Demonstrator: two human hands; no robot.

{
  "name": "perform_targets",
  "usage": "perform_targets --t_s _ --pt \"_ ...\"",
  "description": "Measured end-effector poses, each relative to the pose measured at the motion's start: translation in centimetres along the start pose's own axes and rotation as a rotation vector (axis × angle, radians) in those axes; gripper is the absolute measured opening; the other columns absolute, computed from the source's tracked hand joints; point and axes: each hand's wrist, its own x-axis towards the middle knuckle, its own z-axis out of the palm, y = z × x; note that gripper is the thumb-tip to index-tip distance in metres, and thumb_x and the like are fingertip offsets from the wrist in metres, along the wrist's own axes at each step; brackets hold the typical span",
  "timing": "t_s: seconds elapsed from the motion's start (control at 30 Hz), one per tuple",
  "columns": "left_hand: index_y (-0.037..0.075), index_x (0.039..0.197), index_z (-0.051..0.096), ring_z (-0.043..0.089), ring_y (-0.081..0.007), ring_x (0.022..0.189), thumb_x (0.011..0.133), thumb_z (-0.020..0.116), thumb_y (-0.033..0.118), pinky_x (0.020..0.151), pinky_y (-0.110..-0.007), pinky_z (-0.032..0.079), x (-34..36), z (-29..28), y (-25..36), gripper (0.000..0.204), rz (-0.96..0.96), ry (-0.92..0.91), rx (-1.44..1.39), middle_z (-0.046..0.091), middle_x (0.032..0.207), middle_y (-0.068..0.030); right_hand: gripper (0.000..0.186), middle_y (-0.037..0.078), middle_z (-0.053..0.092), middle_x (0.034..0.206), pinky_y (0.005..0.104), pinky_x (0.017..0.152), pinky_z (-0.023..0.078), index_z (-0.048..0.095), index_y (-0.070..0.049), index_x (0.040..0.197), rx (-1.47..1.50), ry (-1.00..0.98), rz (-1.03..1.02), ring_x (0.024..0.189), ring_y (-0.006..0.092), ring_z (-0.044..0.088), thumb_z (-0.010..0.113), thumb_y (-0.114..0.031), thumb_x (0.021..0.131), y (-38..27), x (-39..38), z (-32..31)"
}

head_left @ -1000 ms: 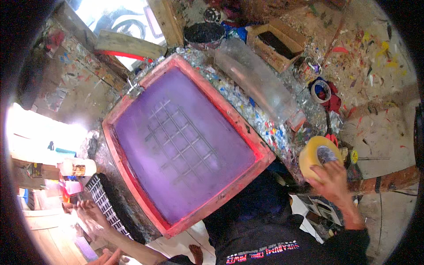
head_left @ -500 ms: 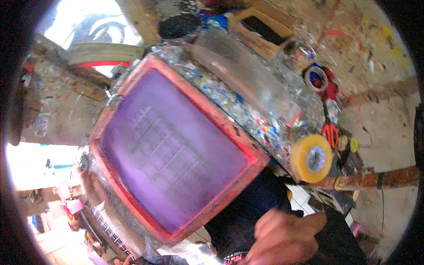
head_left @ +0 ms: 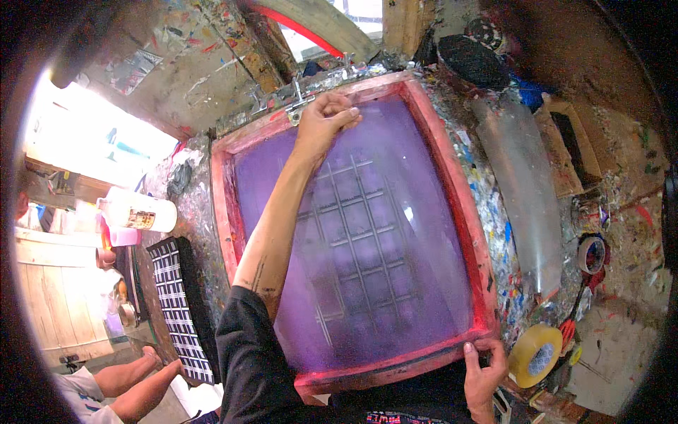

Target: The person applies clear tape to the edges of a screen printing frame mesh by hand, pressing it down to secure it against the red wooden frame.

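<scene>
A silk-screen printing frame with red-stained wooden sides lies before me. Its purple mesh bears a grid of crossing lines. My left arm reaches across it, and my left hand is over the far side, fingers curled in and thumb near them; whatever they may hold is hidden. Beside that wrist a metal clamp sits at the far rail. At the near right corner my right hand grips the frame, thumb on top. Left of the frame lies black cloth with a white check print.
On the right are a roll of clear tape, red-handled scissors, a translucent sheet and a cardboard box. A white plastic container stands left. Another person's legs show at the lower left.
The view has turned, so the frame now appears more upright. My left arm now stretches over the mesh to the far rail. A blurred hand was off the near edge before; my right hand now holds the corner.
</scene>
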Motion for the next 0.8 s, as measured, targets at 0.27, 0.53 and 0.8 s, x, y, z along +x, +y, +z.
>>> perform_targets --t_s 0.27,0.53,0.8 --pt "0.003 0.093 0.065 0.070 -0.0222 0.078 0.076 0.074 0.001 0.072 -0.033 0.052 1.8 2.3 -3.2 0.020 0.553 0.261 0.725 0.070 0.081 -0.0097 0.019 0.006 0.061 0.081 0.0404 0.078 0.039 0.066 -0.005 0.098 -0.233 -0.289 -0.634 0.079 0.0251 0.055 0.074 -0.007 0.081 -3.1 2.3 2.6" --pt "0.003 0.091 0.066 0.071 -0.0224 0.079 0.077 0.075 0.008 0.074 -0.033 0.053 2.1 1.3 -4.2 0.018 0.479 0.245 0.737 0.071 0.083 -0.0106 0.010 0.005 0.063 0.080 0.0403 0.075 0.038 0.071 -0.007 0.091 -0.156 -0.457 -0.536 0.076 0.0255 0.055 0.073 -0.008 0.081 -4.6 3.8 2.9" --pt "0.004 0.092 0.070 0.070 -0.0202 0.077 0.077 0.078 0.012 0.074 -0.033 0.053 2.2 1.6 -4.5 0.019 0.416 0.269 0.725 0.074 0.085 -0.0087 0.008 0.004 0.065 0.077 0.0392 0.078 0.036 0.071 -0.007 0.089 -0.167 -0.458 -0.529 0.071 0.0232 0.057 0.072 -0.009 0.082 -4.2 3.6 3.3"
